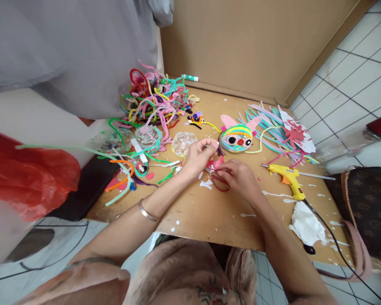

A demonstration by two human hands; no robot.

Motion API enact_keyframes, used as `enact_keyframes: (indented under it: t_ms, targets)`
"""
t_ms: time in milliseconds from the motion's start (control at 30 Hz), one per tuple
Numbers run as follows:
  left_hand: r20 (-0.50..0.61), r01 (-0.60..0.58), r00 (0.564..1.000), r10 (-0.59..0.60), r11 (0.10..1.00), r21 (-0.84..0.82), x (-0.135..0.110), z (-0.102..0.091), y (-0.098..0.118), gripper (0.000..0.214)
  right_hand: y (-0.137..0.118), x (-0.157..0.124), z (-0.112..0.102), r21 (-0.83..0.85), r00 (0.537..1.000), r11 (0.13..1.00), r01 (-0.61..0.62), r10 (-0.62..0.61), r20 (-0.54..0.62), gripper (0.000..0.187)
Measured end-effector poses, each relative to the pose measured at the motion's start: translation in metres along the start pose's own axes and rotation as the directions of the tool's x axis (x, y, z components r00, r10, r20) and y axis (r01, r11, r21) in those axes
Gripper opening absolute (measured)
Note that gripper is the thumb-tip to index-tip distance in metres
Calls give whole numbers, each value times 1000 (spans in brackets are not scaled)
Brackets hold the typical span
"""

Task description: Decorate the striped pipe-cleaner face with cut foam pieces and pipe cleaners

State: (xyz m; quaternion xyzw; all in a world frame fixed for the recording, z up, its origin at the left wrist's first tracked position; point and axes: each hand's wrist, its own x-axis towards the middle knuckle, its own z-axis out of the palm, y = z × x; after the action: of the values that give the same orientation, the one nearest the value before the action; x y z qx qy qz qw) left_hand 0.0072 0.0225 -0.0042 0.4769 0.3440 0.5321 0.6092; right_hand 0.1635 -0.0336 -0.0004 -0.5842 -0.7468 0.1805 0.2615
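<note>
My left hand (200,157) is closed in a pinch above the middle of the table; whatever is between its fingertips is too small to make out. My right hand (239,178) is also closed, its fingertips pinching the edge of a small pinkish-red piece (216,162) with white marks. Under the hands lies a pair of scissors (220,184) with red handles, partly hidden. White paper scraps (206,184) are beside them. Just beyond my hands sits a clear round ornament (240,142) with pink ears, black-and-white eyes, a red nose and bands of coloured pipe cleaners.
A clear plastic piece (184,143) lies left of the ornament. Tangled pipe cleaners (152,99) heap at back left; straight ones (263,123) lie at right. A yellow glue gun (287,178), crumpled tissue (307,223) and brown handbag (365,207) are on the right.
</note>
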Motion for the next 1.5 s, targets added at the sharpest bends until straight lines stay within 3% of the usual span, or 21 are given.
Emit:
enact_keyframes:
  t_ms: [100,167,300,433,667,833,1300,1500]
  targets:
    - [89,2,996,-10,996,94,-6,3,0,33,0,2,-6,294,966,955,-38,111,-236,17]
    - [153,-4,988,-21,987,160,-9,5,1,31,-2,3,-10,442,942,896,-31,174,-287,17]
    - [194,-15,981,-29,975,222,-12,8,-1,26,-5,5,-14,591,953,806,-37,207,-222,19]
    - [198,-4,979,-41,975,221,-13,8,-4,26,-6,7,-13,627,947,776,-69,249,-204,20]
    - [197,21,979,-51,988,152,-15,8,-1,28,-5,9,-12,769,921,618,-165,377,-104,23]
    - [193,15,981,-29,997,75,-14,10,-2,38,-5,8,-14,841,914,506,-190,405,-37,31]
    - [187,-41,982,10,986,162,-15,10,-2,31,-7,6,-11,864,922,447,-231,385,47,33]
    - [187,-45,982,14,986,163,-15,12,3,35,-8,6,-12,894,915,379,-239,397,76,36]
